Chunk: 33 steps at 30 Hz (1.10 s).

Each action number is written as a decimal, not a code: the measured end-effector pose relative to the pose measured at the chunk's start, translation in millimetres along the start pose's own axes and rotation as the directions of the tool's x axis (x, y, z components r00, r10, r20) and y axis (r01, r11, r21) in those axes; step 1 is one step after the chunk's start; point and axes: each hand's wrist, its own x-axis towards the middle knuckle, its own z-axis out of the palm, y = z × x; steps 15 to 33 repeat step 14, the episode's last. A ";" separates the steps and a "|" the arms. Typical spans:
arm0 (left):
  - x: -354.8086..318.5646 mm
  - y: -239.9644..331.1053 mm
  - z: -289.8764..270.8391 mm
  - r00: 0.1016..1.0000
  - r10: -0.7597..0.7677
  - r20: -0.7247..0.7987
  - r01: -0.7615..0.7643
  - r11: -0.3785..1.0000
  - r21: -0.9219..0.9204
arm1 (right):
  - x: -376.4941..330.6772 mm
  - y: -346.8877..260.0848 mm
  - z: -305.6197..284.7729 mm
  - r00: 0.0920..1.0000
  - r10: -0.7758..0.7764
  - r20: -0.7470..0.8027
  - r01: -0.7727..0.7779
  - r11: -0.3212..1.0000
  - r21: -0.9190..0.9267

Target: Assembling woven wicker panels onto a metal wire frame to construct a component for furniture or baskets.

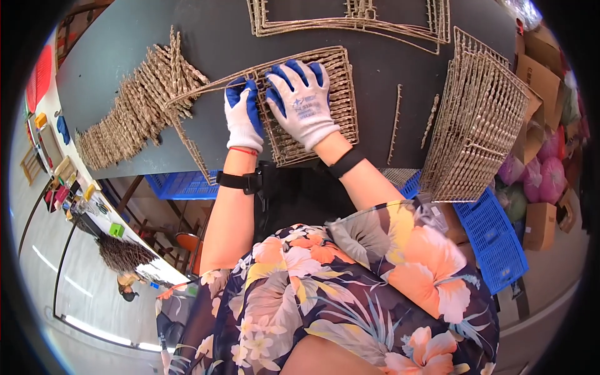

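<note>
A rectangular frame [212, 83] of brown twisted strands lies in front of me, its right half filled with rows of twisted slats [340, 94]. Both my hands wear white gloves with blue palms and fingers. My left hand [244, 115] is closed around the frame beside the leftmost slats; its fingertips are partly hidden. Spread over the slats lies my right hand [303, 103], its fingers stretched toward the far rim and its thumb pointing left. The left part of the frame has no slats and reaches past the table's near edge.
On the dark table [387, 62], a heap of twisted slats [134, 100] lies at left. Bare frames [350, 26] rest at the far side; a stack of slatted panels [478, 119] stands right. Loose slats [395, 125] lie between. Blue crates [494, 240] and cardboard boxes [540, 228] are beyond.
</note>
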 end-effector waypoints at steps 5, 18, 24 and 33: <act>-2.6 1.3 4.0 1.000 -0.004 0.004 0.003 1.000 0.029 | -0.2 1.6 -16.4 0.998 -0.041 0.046 0.044 0.997 -0.067; 4.7 -6.6 -6.4 1.000 -0.015 -0.013 0.015 1.000 0.001 | -30.6 14.9 -1.9 0.993 -0.110 0.044 0.108 0.993 0.043; 4.7 -6.6 -6.4 1.000 -0.015 -0.013 0.015 1.000 0.001 | -30.6 14.9 -1.9 0.993 -0.110 0.044 0.108 0.993 0.043; 4.7 -6.6 -6.4 1.000 -0.015 -0.013 0.015 1.000 0.001 | -30.6 14.9 -1.9 0.993 -0.110 0.044 0.108 0.993 0.043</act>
